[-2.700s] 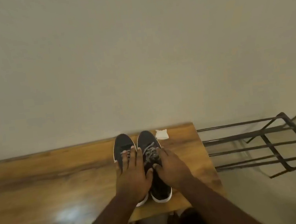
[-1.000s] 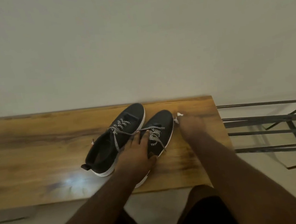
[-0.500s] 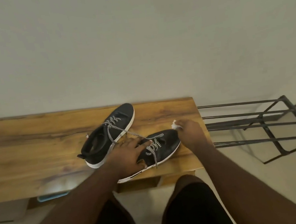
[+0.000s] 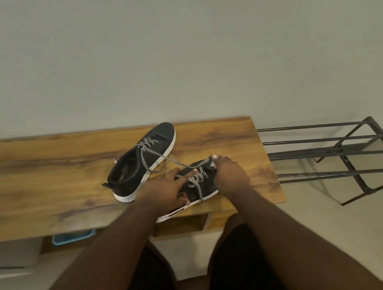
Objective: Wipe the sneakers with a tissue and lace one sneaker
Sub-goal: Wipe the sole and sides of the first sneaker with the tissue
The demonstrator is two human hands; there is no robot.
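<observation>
Near sneaker (image 4: 191,189), table (image 4: 48,183) front edge: left hand (image 4: 167,190) pressing flat, fingers straight; right hand (image 4: 230,173) gripping tissue (image 4: 213,163) at toe. Small tongue label, unreadable. Far sneaker (image 4: 140,164) behind, laces loose.

Pretty dim shot overall, warm yellowish indoor light with a murky cast on the wall (image 4: 176,52). There's a soft patch of glare on the tabletop (image 4: 48,183) near its front edge, left side. The metal rack (image 4: 328,156) throws faint, fuzzy shadows on the floor. Wide-angle lens bends things: the forearms balloon toward the bottom edge. Detail is soft everywhere, and the left hand (image 4: 167,190) and right hand (image 4: 231,173) look a bit smeared.
</observation>
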